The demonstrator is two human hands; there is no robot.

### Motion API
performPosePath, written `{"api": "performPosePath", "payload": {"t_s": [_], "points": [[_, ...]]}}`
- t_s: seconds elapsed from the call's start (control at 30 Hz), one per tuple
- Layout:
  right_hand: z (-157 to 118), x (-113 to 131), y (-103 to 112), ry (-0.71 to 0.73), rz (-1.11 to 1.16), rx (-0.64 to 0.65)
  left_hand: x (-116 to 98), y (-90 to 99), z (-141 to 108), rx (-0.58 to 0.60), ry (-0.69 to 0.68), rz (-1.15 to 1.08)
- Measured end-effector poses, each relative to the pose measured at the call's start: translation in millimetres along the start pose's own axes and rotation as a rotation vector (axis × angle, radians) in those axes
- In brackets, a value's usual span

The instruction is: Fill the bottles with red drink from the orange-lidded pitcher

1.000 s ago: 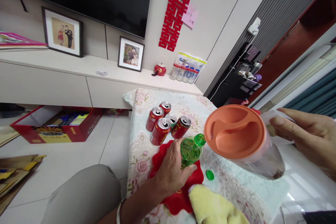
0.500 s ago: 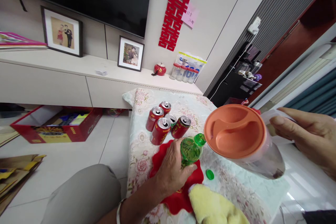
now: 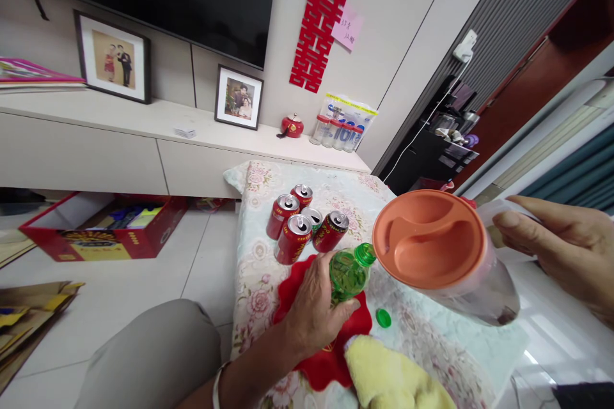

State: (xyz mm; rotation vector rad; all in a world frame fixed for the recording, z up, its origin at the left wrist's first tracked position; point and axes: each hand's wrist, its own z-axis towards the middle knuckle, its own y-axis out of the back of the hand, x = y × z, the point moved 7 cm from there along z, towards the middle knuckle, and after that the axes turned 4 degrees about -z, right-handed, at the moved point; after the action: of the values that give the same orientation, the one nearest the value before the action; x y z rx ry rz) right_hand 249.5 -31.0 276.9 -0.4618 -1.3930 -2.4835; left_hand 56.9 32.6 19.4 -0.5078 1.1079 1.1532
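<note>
My left hand (image 3: 314, 310) is wrapped round a green plastic bottle (image 3: 349, 276), which leans right with its mouth uncapped. Beside that mouth is the rim of a clear pitcher (image 3: 489, 281) with an orange lid (image 3: 432, 239), tipped toward the bottle. The fingers of my right hand (image 3: 561, 239) are closed on the pitcher's handle. A little dark matter lies at the pitcher's bottom. Under the bottle is a red scalloped mat (image 3: 336, 364). The green cap (image 3: 383, 318) rests on the flowered tablecloth (image 3: 259, 268), near a yellow cloth (image 3: 391, 370).
Several opened drink cans (image 3: 292, 239) stand behind the bottle. Along the wall runs a low cabinet (image 3: 206, 166) with framed photos, a red pot (image 3: 292, 126) and lidded jars (image 3: 330, 134). On the floor at left sits a red box (image 3: 105, 230).
</note>
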Motion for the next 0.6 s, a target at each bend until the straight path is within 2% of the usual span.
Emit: {"api": "performPosePath", "payload": {"t_s": [0.17,0.6], "points": [[0.0,-3.5,-0.6,-0.052,0.025,0.01,-0.3,0.2,0.4,-0.004,0.0,0.0],[-1.6,1.5,-2.1,0.011,-0.011,0.012,0.5,-0.2,0.9,0.01,0.006,0.015]]}}
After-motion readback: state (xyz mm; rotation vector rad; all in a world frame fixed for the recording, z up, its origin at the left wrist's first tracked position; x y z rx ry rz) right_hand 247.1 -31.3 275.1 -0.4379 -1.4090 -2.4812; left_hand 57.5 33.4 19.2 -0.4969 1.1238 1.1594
